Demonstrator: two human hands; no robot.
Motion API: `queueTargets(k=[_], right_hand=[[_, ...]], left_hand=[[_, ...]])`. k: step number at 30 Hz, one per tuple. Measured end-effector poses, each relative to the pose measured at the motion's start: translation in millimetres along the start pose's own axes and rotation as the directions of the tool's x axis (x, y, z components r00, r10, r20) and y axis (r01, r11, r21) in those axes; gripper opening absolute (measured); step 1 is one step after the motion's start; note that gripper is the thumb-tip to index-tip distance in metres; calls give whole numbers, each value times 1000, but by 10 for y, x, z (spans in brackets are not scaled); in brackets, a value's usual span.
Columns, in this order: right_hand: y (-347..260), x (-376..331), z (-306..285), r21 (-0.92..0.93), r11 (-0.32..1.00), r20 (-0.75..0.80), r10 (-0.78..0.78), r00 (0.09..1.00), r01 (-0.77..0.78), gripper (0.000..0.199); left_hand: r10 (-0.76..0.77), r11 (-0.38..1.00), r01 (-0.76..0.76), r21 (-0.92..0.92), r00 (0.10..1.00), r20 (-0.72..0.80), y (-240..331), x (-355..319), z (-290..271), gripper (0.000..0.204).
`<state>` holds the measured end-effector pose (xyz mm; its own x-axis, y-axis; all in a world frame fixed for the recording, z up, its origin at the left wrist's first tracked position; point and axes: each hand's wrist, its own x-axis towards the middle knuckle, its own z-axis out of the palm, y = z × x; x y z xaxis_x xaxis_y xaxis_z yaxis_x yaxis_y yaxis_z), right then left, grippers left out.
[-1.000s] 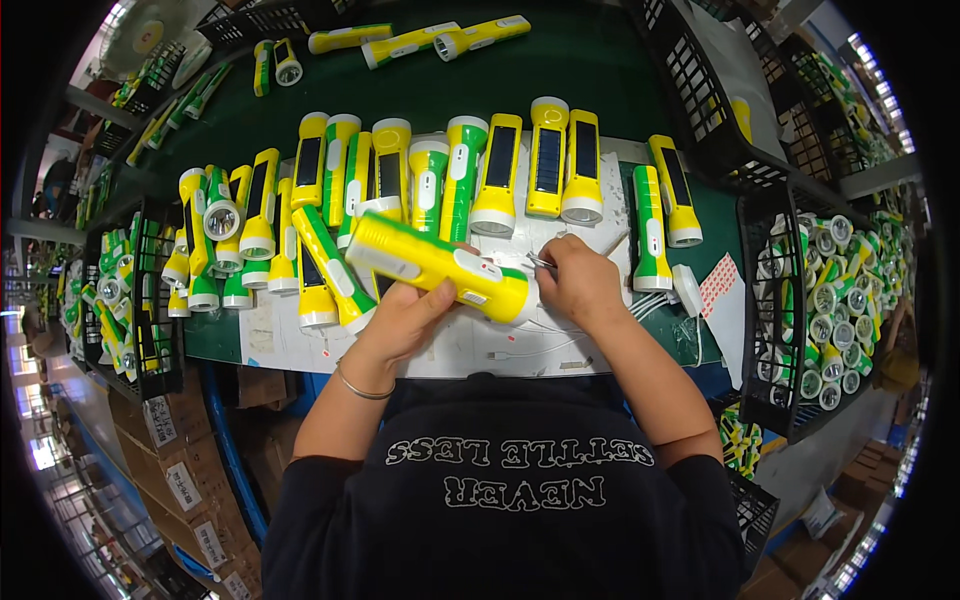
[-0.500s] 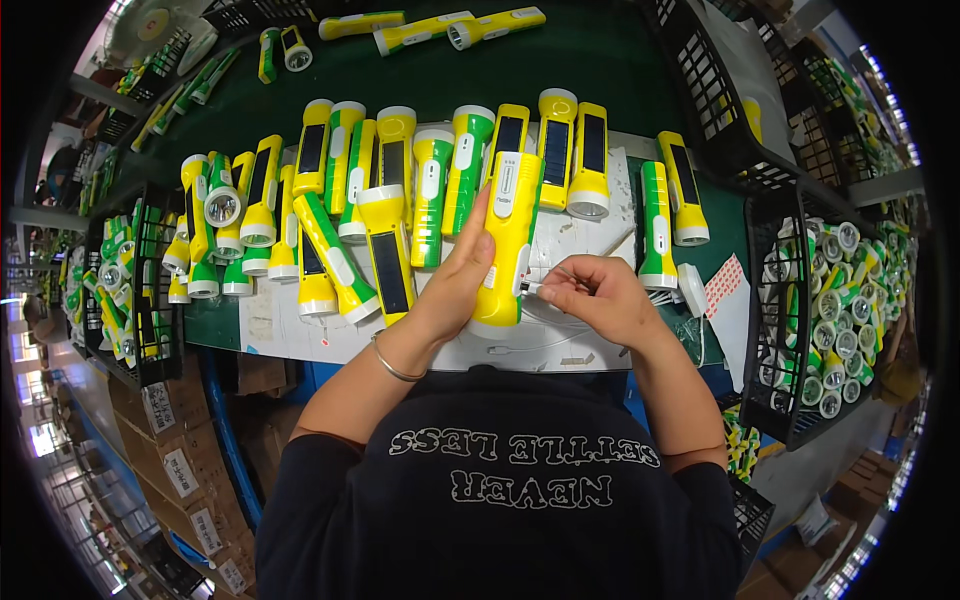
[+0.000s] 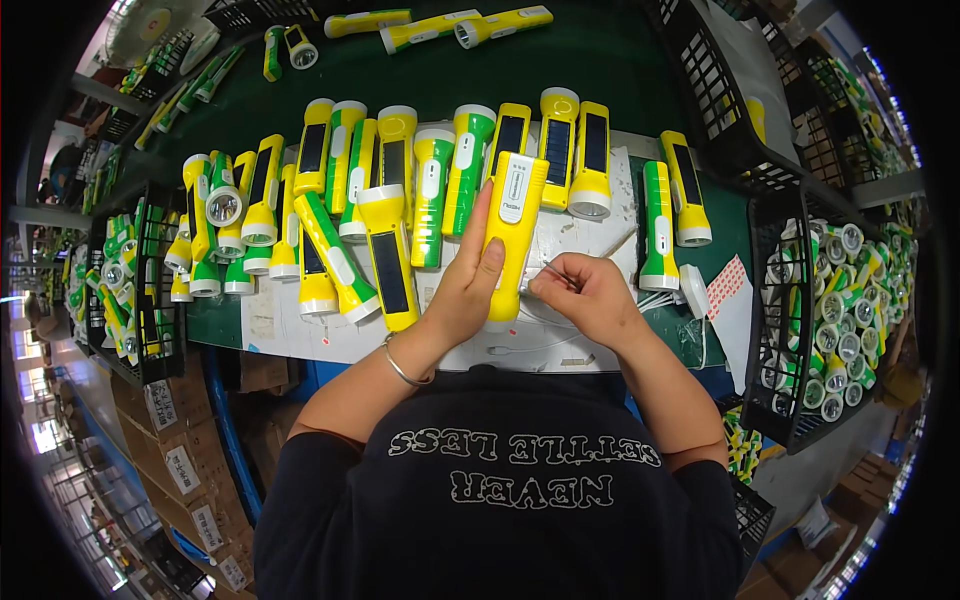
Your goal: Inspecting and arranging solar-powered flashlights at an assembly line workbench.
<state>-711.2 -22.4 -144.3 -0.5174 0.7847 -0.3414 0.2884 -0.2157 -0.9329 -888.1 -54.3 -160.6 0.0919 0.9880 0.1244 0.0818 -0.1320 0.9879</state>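
Head view: left hand (image 3: 465, 285) wrapped round yellow flashlight (image 3: 517, 235), wide head toward body, above table (image 3: 610, 60). Right hand (image 3: 592, 298): thumb-and-finger grip pinched on cable plug (image 3: 526, 285) at flashlight's right side; cannot tell if inserted. Other flashlights (image 3: 433, 190) lie beyond.

Held torch (image 3: 520, 235): moulded plastic body, smooth and glossy; white plastic switch plate (image 3: 515, 195). Solar panel (image 3: 390, 268) between 9 and 10 o'clock: dark, glossy, glass-like face. Cable (image 3: 515, 350) at 5 o'clock: smooth white plastic sheath. Surface (image 3: 600, 55) at 12 o'clock: matt green covering. Crate (image 3: 770, 415) at 3 o'clock: black plastic lattice. Boxes (image 3: 195, 435) at 8 o'clock: matt brown cardboard. Bracelet (image 3: 400, 371) at 8 o'clock: shiny metal. Shirt (image 3: 500, 545) at 6 o'clock: matt cloth with printed outlines.
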Motion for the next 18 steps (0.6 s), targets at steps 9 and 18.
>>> queueTargets(k=[9,18], right_hand=[[14,24,53,-79,996,2,-38,999,38,14],[187,8,70,-806,554,-182,-569,802,210,37]], left_hand=[[-16,1000,15,-10,999,-39,-27,-37,-36,53],[-39,998,45,35,987,-154,105,-71,-150,51]])
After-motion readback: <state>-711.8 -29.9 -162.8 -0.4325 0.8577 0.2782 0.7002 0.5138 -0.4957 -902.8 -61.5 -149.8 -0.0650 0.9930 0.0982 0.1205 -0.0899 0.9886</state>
